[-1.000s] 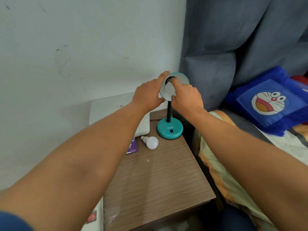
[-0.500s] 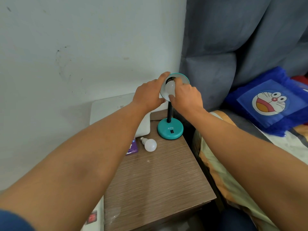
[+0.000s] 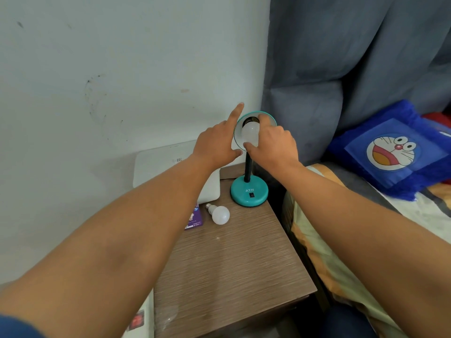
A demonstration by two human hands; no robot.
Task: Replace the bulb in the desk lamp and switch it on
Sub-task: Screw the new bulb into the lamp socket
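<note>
A teal desk lamp stands at the back right of the wooden bedside table [image 3: 234,269], its round base [image 3: 249,192] carrying a black switch. The lamp's shade [image 3: 268,118] tilts toward me. A white bulb [image 3: 250,132] sits in the shade's socket, with my right hand [image 3: 271,147] closed around it, thumb below and fingers above. My left hand [image 3: 217,142] holds the shade's left rim, index finger stretched up along the edge. A second white bulb [image 3: 219,214] lies loose on the table in front of the base.
A white flat box [image 3: 166,167] leans at the wall behind my left arm. A purple bulb carton [image 3: 195,219] lies beside the loose bulb. A grey headboard [image 3: 341,69], bedding and a blue cartoon pillow [image 3: 390,152] fill the right side.
My right hand has shifted its grip round the bulb in the shade, and more of the bulb shows. My left index finger has lifted straighter above the rim.
</note>
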